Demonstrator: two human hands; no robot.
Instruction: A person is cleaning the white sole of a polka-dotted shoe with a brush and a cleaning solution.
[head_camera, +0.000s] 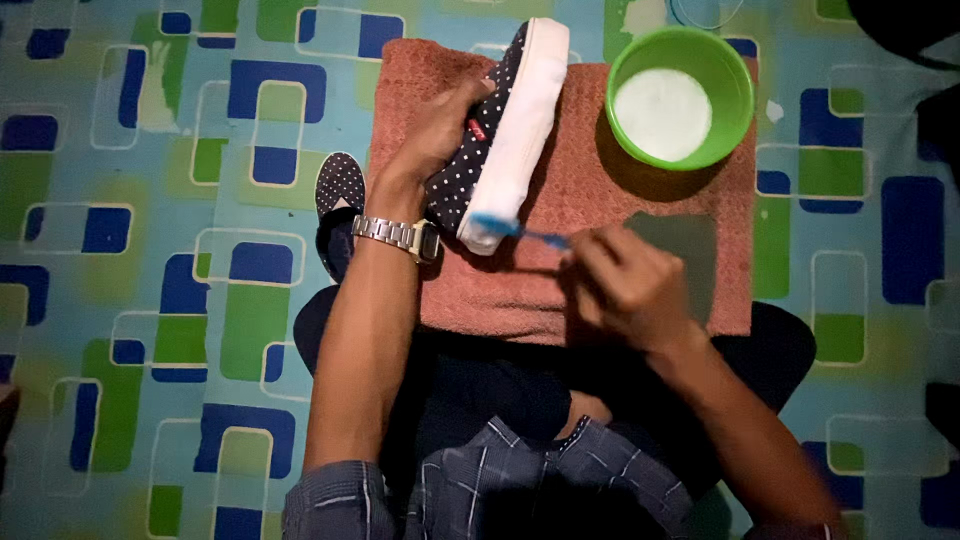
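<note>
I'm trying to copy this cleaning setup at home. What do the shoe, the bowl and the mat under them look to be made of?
The shoe in the left hand: dark woven fabric with white dots, probably canvas, and a matte white sole that looks like rubber. The bowl: smooth, evenly green, likely plastic, holding white liquid. The mat: a reddish-brown towel, fuzzy and looped like terry cloth.
</note>
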